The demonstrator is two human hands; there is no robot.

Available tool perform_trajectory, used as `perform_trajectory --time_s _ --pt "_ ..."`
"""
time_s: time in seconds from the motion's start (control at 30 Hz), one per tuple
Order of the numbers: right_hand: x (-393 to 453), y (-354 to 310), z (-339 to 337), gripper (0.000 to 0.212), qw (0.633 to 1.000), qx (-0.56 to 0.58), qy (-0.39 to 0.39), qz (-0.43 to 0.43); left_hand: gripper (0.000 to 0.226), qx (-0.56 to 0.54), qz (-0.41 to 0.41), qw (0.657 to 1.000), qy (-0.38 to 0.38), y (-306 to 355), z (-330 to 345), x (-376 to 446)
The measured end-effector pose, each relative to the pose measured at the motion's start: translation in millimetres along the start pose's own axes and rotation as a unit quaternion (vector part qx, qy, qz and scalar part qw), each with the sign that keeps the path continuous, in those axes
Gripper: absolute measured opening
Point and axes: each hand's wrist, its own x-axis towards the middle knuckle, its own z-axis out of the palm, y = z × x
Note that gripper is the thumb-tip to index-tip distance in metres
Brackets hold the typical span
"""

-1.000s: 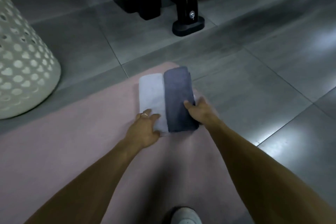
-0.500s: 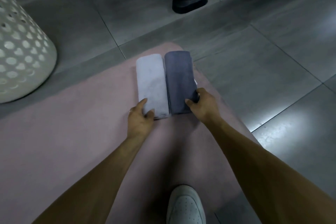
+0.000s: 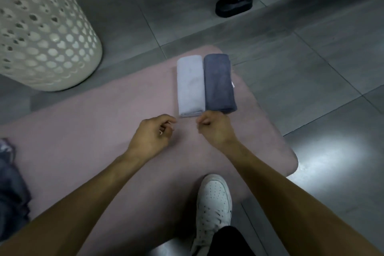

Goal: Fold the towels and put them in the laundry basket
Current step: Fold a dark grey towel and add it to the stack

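Head view: two folded towels lie side by side, long edges touching, at the far end of a pink mat (image 3: 87,131) on the tiled floor (image 3: 311,68); the light towel (image 3: 190,86) on the left, the dark towel (image 3: 219,83) on the right. Left hand (image 3: 152,136) sits on or just over the mat near the light towel's near end, fingers (image 3: 169,119) curled loosely inward, holding nothing. Right hand (image 3: 215,128) is just at the dark towel's near edge, fingers curled; cannot tell whether they touch the cloth or pinch a corner. The laundry basket (image 3: 41,33), white and perforated, stands on the floor well to the left, apart from the mat; its opening is out of frame. A white shoe (image 3: 214,208) rests on the mat's near edge. Risk, judged: neither towel is in the basket yet, and lifting each by one end would likely let the folds fall open, since nothing holds the layers together. Lifting both as a pair with a loose hold could let one slide off. The dark towel lies close to the mat's right edge, so a nudge could push it onto the tiles. The carry to the basket is a long sideways reach; a dropped towel would need refolding.
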Motion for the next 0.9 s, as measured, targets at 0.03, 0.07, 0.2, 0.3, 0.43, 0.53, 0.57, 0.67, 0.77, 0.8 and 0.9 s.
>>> perform_trajectory --time_s 0.03,0.07,0.2,0.3,0.43,0.53,0.57,0.67,0.77,0.8,0.9 --pt "-7.9 -16.4 1.8 0.011 0.999 -0.012 -0.015 -0.031 0.025 0.012 0.004 1.0 -0.009 4.1 -15.3 -12.6" --pt "-17.1 -32.9 1.5 0.013 0.997 -0.029 -0.038 -0.055 0.024 0.021 0.006 1.0 -0.017 8.9 -32.2 -26.9" --pt "-53.3 -104.4 -7.9 0.011 0.976 -0.108 -0.14 -0.13 0.014 0.07 0.01 0.996 -0.062 23.5 -111.7 -85.4" --pt "-86.3 -165.5 -6.3 0.011 0.948 -0.162 -0.199 -0.187 0.013 0.095 -0.005 0.994 -0.05 25.1 -169.6 -136.8" --pt "-131.3 -244.9 13.2 0.009 0.912 -0.2 -0.247 -0.26 0.012 0.119 -0.031 0.992 0.0 12.8 -229.8 -207.5" --pt "-160.6 -296.3 37.5 0.01 0.876 -0.256 -0.268 -0.31 0.012 0.129 -0.059 0.989 0.031 -11.4 -267.0 -255.9" --pt "-168.9 -310.7 48.1 0.01 0.866 -0.27 -0.276 -0.318 0.013 0.13 -0.07 0.988 0.04 -22.9 -277.8 -271.1" --pt "-193.9 -345.7 89.6 0.012 0.851 -0.281 -0.294 -0.332 0.017 0.117 -0.111 0.985 0.061 -65.9 -302.0 -316.6" --pt "-214.9 -364.1 145.7 0.012 0.842 -0.271 -0.317 -0.343 0.022 0.12 -0.144 0.979 0.079 -116.8 -314.5 -351.9" --pt "-220.2 -366.6 165.9 0.012 0.839 -0.267 -0.326 -0.344 0.021 0.117 -0.16 0.977 0.076 -131.6 -316.7 -360.9" --pt "-226.9 -366.8 219.7 0.01 0.846 -0.24 -0.344 -0.33 0.015 0.121 -0.206 0.969 0.056 -177.8 -319.0 -373.8"
